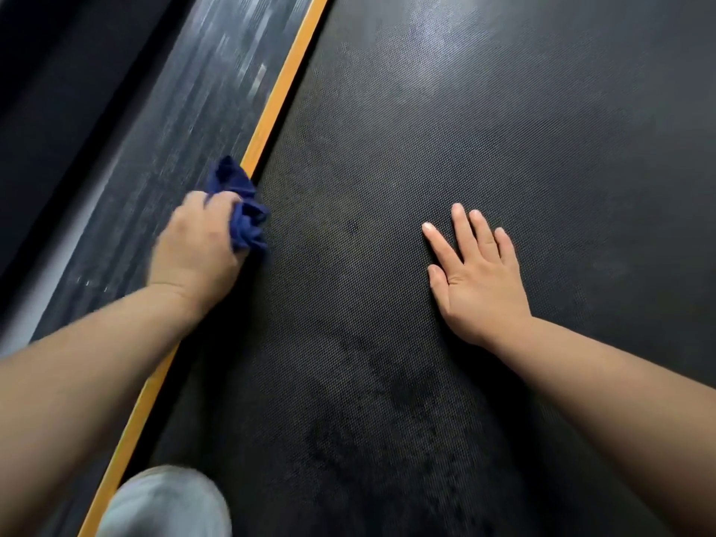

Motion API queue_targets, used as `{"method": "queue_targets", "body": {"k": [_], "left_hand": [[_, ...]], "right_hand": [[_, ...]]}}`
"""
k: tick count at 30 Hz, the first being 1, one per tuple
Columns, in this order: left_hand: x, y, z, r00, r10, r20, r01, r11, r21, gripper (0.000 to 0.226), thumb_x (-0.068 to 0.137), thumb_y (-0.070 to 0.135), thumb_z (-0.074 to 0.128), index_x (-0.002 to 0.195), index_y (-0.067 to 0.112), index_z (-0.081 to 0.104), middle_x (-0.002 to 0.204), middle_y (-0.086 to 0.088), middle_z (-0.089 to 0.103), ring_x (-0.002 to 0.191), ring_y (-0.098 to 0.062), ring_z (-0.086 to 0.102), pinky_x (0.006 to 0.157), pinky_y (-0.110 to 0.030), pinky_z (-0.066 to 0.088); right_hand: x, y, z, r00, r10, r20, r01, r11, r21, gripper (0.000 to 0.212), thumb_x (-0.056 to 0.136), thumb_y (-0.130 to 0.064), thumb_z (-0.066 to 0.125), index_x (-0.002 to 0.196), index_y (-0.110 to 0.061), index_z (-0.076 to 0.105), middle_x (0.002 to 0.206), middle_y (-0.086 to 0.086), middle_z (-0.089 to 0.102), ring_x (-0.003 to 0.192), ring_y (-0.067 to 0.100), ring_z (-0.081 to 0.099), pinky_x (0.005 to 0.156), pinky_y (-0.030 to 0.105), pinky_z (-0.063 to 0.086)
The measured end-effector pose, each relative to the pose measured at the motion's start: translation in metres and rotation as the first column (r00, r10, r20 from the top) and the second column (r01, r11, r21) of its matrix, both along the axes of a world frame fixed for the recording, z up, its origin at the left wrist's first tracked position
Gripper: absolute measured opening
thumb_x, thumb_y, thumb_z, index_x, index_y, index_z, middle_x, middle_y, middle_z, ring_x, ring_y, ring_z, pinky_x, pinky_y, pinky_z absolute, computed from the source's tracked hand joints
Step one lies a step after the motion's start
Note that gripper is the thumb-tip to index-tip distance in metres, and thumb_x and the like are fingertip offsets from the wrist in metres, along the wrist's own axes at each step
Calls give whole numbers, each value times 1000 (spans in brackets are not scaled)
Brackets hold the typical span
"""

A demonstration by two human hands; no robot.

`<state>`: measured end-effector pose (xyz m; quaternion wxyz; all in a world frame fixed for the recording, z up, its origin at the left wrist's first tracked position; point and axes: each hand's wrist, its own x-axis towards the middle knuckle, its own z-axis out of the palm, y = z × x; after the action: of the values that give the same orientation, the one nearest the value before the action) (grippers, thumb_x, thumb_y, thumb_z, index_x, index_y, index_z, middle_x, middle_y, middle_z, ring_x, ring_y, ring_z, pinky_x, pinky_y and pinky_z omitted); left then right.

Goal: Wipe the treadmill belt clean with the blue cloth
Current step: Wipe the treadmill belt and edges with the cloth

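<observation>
The black textured treadmill belt (pixel 445 149) fills most of the view. My left hand (pixel 193 250) grips a bunched dark blue cloth (pixel 242 211) at the belt's left edge, right beside the orange strip (pixel 279 94). Part of the cloth sticks out above my fingers over the strip. My right hand (pixel 476 277) lies flat on the belt with straight fingers, well to the right of the cloth. Darker smudged patches (pixel 372 381) show on the belt below and between my hands.
Left of the orange strip runs the treadmill's dark ribbed side rail (pixel 186 122), with shiny streaks. Beyond it the floor is dark. My knee in light grey fabric (pixel 162 505) rests at the bottom left, over the strip.
</observation>
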<state>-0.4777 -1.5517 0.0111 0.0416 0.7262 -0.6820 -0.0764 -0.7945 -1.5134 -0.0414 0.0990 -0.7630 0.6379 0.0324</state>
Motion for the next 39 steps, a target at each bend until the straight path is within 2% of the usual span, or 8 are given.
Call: {"method": "queue_targets", "body": {"k": [4,9,15,18,24,30,37,39], "left_hand": [[-70,18,-19,967,139,-213,-134,990,35,35,81,22,64,113,8,56,108,-20,53,99,-39,52,84,-45,43],[-129,52,-16,819,-480,-314,510,860,17,24,84,29,50,101,15,57,94,-10,53,87,-33,54,69,-45,53],[-23,-19,-14,999,-26,-33,25,999,-22,34,83,15,61,116,6,54,109,-25,50,98,-43,50,79,-51,43],[-52,-2,-21,992,47,-114,-49,999,-16,31,82,17,61,111,5,55,106,-24,52,96,-42,51,80,-48,42],[-130,41,-18,845,-472,-251,488,873,4,27,83,27,51,105,14,58,95,-10,54,85,-31,55,61,-44,54],[-56,-43,-9,993,43,-114,-50,997,-65,33,85,11,53,117,9,53,117,-22,48,102,-40,50,84,-44,39],[-165,33,-21,856,-397,-331,449,889,95,32,86,23,58,116,13,54,109,-13,51,98,-34,53,80,-49,50],[-139,6,-15,870,-400,-287,428,903,41,28,86,22,58,114,16,56,109,-13,50,98,-33,53,80,-46,49]], "right_hand": [[1,0,0,1000,-2,0,2,1000,-8,56,93,-47,21,148,-33,24,159,8,12,146,28,11,116,47,7],[0,-1,-1,1000,-2,-11,1,1000,-30,57,91,-46,27,146,-31,30,157,10,18,144,30,18,114,49,14],[2,1,-1,1000,-5,-13,5,1000,-28,56,93,-47,23,147,-33,25,158,9,14,145,28,13,116,48,11],[2,1,-1,1000,-12,-14,12,1000,-21,56,93,-47,24,147,-32,27,158,9,15,145,29,14,116,49,12],[1,-1,-1,1000,-6,-15,6,1000,-19,57,91,-46,25,146,-30,31,157,11,19,144,30,19,114,49,15],[2,0,0,1000,-19,-17,19,1000,-4,57,93,-48,19,148,-33,24,159,8,13,146,28,11,116,48,9],[0,-2,1,1000,17,-4,-17,1000,-1,64,81,-39,33,144,-28,37,155,13,25,141,32,27,111,47,15],[1,-2,2,1000,9,13,-9,1000,-4,59,86,-41,31,144,-29,35,155,12,24,142,31,25,113,48,15]]}}
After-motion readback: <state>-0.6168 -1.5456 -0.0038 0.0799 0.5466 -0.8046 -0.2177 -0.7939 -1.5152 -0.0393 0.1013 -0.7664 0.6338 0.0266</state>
